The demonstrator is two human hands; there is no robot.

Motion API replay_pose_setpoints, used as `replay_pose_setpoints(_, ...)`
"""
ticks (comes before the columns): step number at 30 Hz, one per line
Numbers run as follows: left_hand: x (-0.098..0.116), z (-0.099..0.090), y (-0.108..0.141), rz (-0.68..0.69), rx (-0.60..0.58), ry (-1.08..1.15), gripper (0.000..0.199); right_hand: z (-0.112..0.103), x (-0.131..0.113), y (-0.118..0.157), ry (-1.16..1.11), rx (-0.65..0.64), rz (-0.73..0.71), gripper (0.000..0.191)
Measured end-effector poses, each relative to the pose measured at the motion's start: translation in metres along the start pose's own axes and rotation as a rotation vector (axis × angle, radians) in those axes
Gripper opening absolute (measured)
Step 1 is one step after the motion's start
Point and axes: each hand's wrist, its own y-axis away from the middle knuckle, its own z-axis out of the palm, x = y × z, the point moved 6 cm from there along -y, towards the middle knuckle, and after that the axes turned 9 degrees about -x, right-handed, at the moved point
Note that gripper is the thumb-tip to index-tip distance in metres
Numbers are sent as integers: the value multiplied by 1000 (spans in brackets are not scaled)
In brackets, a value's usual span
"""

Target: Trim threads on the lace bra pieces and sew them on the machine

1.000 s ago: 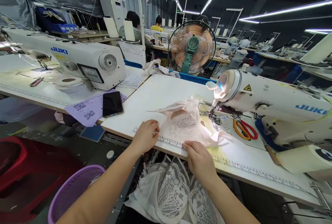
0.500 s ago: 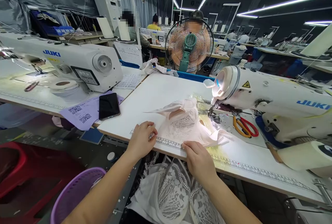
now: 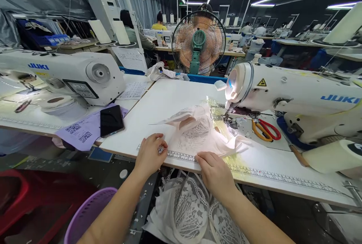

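Note:
A pale pink lace bra (image 3: 195,131) lies on the white sewing table, spread in front of the needle area of the right sewing machine (image 3: 288,85). At its lower left edge is my left hand (image 3: 149,155), with thumb and forefinger curled into a pinch; the fabric between the tips is hard to make out. My right hand (image 3: 215,172) pinches the bra's near edge, above the printed ruler strip (image 3: 271,176). More white lace bras (image 3: 189,210) rest below the table edge, between my forearms.
Orange-and-red-handled scissors (image 3: 266,130) and a thread cone (image 3: 328,157) are at the right. To the left are a black phone (image 3: 111,120), a purple paper sheet (image 3: 77,132) and another sewing machine (image 3: 93,74). A fan (image 3: 198,40) stands behind the table; a purple basket (image 3: 85,214) is lower left.
The view has shifted slightly, so most things sit a little farther left in the picture. Both hands keep nearly the same place at the bra's edge.

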Motion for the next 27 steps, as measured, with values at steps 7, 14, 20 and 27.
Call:
replay_pose_setpoints(7, -1, -1, -4, -25, -19, -1, 12, 4, 2, 2, -20, -27, 7, 31)
replay_pose_setpoints(14, -2, 0, -6, -43, -41, 20, 13, 6, 4, 2, 3, -36, 16, 33)
replay_pose_setpoints(20, -6, 0, -6, -53, -55, 32, 15, 6, 5, 3, -10, -27, 20, 32)
replay_pose_setpoints(27, -2, 0, -5, -55, -54, 23, 11, 9, 6, 5, -21, -32, 24, 34)
